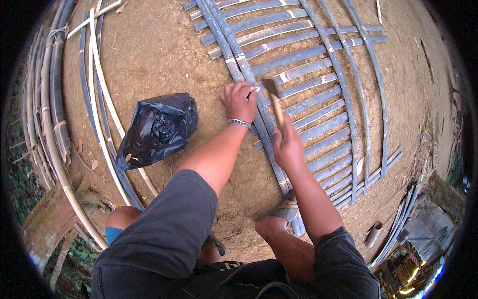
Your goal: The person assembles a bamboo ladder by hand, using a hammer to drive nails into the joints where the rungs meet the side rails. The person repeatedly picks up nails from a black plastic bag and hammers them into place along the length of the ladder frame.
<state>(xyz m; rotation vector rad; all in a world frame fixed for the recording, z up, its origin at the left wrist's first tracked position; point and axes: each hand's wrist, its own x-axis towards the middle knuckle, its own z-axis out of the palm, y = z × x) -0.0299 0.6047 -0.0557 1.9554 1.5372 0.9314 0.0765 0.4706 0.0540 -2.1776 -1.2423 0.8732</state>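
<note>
My right hand (289,144) grips a hammer (275,105) by its wooden handle, the dark head raised a little and slightly blurred. Just left of that head, my left hand (240,103) rests on a pair of long bamboo slats (247,70) with its fingers pinched together. Whatever sits between those fingertips is too small to make out. The paired slats lie across many shorter crosswise bamboo strips (308,107), forming a lattice on the dirt. My sandalled foot (279,217) stands by the near end of the paired slats.
A black plastic bag (162,127) sits on the ground left of my left forearm. Beyond it lie loose bamboo strips (102,114) and a bundle of long poles (47,99). More strips (398,224) and a short bamboo tube (373,234) lie at the lower right.
</note>
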